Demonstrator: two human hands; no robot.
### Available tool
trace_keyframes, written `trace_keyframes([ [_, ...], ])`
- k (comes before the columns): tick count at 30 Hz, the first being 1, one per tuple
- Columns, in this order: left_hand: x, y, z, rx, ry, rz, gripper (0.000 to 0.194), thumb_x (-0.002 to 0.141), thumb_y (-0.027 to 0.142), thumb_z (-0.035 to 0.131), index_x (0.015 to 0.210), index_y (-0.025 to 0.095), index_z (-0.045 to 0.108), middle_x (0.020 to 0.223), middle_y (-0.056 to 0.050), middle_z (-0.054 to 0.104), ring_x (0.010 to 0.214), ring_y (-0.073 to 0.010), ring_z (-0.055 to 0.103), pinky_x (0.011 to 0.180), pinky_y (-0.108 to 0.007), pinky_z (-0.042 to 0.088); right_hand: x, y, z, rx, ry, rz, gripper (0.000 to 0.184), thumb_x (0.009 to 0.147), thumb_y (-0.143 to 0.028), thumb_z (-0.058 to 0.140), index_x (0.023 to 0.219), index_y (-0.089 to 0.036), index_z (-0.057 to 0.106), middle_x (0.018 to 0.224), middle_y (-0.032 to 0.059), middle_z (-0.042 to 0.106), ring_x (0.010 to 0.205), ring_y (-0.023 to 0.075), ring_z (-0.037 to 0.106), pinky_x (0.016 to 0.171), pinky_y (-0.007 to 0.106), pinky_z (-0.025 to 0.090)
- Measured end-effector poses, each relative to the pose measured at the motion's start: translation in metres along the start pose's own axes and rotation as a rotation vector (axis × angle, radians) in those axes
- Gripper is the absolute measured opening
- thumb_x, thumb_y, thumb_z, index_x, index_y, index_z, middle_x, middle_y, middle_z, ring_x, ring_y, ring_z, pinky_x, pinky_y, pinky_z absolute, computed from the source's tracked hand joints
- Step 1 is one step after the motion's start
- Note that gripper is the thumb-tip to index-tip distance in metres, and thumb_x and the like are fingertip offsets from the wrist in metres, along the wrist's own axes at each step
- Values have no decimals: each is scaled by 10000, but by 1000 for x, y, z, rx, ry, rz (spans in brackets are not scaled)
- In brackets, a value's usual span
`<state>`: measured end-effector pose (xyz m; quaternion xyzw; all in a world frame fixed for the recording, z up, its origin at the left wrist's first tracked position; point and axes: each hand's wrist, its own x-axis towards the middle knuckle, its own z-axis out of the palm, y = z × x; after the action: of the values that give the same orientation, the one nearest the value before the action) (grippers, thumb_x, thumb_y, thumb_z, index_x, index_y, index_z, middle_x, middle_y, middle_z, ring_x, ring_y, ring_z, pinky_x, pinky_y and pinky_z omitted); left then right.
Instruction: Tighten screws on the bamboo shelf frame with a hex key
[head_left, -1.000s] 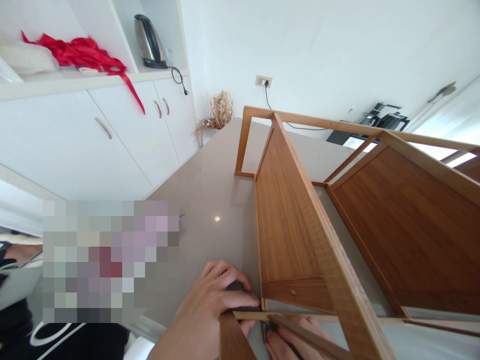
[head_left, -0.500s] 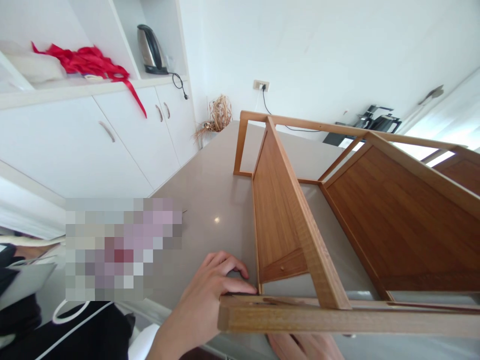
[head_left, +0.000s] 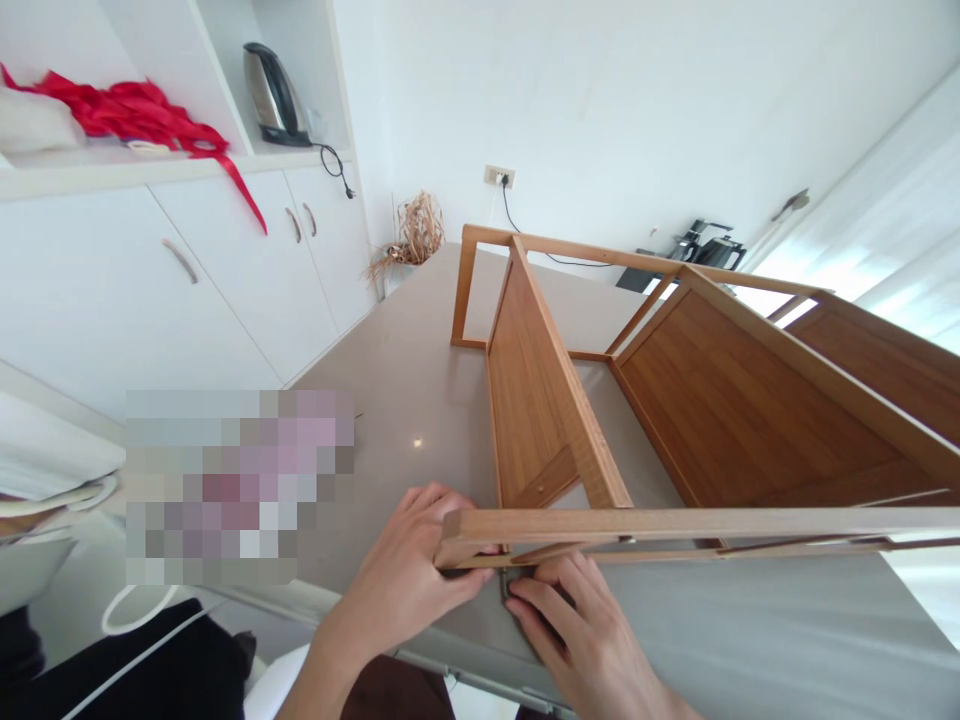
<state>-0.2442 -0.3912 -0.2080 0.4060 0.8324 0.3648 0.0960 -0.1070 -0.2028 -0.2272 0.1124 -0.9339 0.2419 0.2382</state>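
Observation:
A brown wooden shelf unit (head_left: pixel 540 375) lies on its side on the grey table (head_left: pixel 405 390), its panels standing upright between the frame rails. My left hand (head_left: pixel 409 555) is closed around the near rail's left end, with some fingertips hidden behind the wood. Just below that rail, my right hand (head_left: pixel 585 615) pinches a small dark hex key (head_left: pixel 505 585). The key's upper end meets the underside of the rail near the first panel's corner. Whether its tip sits in a screw, I cannot tell.
A blurred-out patch (head_left: pixel 247 480) covers something on the table's left. White cabinets (head_left: pixel 225 260) stand beyond, holding an electric kettle (head_left: pixel 274 95) and red ribbon (head_left: pixel 150 110). Dried stalks (head_left: pixel 416 230) and a black appliance (head_left: pixel 705 245) are at the far side.
The near rail appears higher in view, and the shelf has shifted left. My right hand, mostly hidden behind the rail before, now shows below it with the hex key.

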Motion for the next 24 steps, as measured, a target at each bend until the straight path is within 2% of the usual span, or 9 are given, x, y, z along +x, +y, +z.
trace_keyframes([
  [3,0,-4,0,38,12,51,154,829,282,749,972,336,744,1038,9,690,1061,-236,590,934,-375,467,0,-3,3,7,32,25,108,925,-107,635,972,-193,678,842,52,609,784,184,562,698,325,495],
  [6,-10,-10,1,-6,97,22,418,782,316,811,1169,308,652,1135,-20,685,1127,-252,605,961,-393,503,0,-4,3,17,44,45,129,907,-92,641,969,-198,681,836,48,596,783,185,556,689,325,484],
  [9,-33,-7,4,-82,467,-30,489,747,315,851,1130,242,556,1074,-44,654,1054,-231,640,909,-371,548,-1,-5,2,35,29,53,134,913,-91,640,975,-202,679,855,49,603,794,183,556,691,321,477],
  [11,-51,5,11,-139,748,73,390,753,206,835,950,236,501,927,-7,617,856,-176,654,784,-307,573,-2,-5,2,32,19,59,128,919,-99,639,981,-206,675,865,48,608,800,183,555,700,324,472],
  [12,-59,13,15,-168,805,143,338,787,131,781,908,236,484,848,16,596,743,-142,641,691,-262,569,-2,-5,2,26,14,62,126,922,-104,639,984,-208,673,866,47,608,801,184,554,705,325,469],
  [14,-67,28,27,-69,721,118,219,848,99,717,879,219,536,884,2,649,568,-73,587,545,-187,520,-4,-5,3,12,5,69,120,928,-115,636,987,-214,670,860,43,602,803,185,554,710,326,465],
  [16,-66,37,42,16,550,75,147,931,162,636,1062,212,591,1099,-59,711,508,-48,594,501,-168,522,-4,-5,3,6,4,71,110,935,-122,626,982,-214,666,854,40,597,801,185,556,706,321,463],
  [21,-47,30,74,283,336,-2,520,1005,190,463,1513,229,360,1381,-113,655,1006,-201,760,628,-198,615,-1,-4,2,1,31,39,115,942,-118,591,966,-201,668,855,44,611,781,178,574,698,313,483],
  [24,-44,23,80,319,307,-118,629,993,126,428,1586,238,251,1310,-106,701,892,-215,786,567,-212,612,-1,1,5,0,67,-3,115,941,-123,586,942,-199,673,818,42,616,754,173,592,681,300,503],
])
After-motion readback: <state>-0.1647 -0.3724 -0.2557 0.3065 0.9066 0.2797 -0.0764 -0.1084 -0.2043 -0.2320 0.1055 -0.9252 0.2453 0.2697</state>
